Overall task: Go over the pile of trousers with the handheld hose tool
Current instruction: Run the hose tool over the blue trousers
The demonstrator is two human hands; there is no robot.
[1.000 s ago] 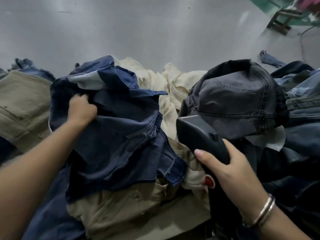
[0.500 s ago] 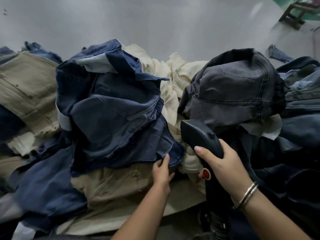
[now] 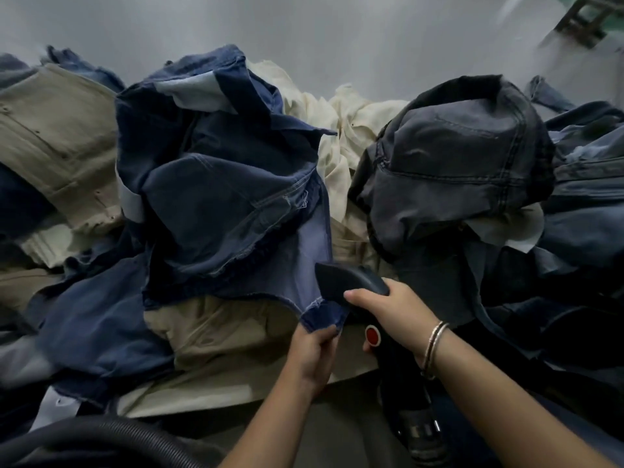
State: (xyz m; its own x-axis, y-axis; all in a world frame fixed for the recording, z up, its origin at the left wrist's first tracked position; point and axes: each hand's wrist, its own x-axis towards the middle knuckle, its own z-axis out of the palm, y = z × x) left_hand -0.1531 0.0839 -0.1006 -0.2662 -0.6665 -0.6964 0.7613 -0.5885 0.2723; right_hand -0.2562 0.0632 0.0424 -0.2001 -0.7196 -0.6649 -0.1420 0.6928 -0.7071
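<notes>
A pile of trousers fills the view. On top at the centre lies a blue denim pair [image 3: 223,197]. My left hand [image 3: 314,352] pinches its lower corner hem. My right hand [image 3: 395,315] grips the black hose tool [image 3: 347,282], which has a red button on its handle; its flat nozzle touches the denim just above my left hand. A dark grey pair [image 3: 456,170] bulges at the right. Beige trousers [image 3: 54,143] lie at the left, and cream ones [image 3: 344,130] show behind the middle.
The tool's ribbed black hose [image 3: 111,434] curves along the bottom left. A grey floor [image 3: 304,35] stretches beyond the pile. More blue jeans [image 3: 587,184] are heaped at the far right. A wooden frame [image 3: 587,21] stands at the top right corner.
My left hand left the top of the blue denim, dropped to its lower corner and now pinches the hem. The nozzle moved left and down onto the denim edge.
</notes>
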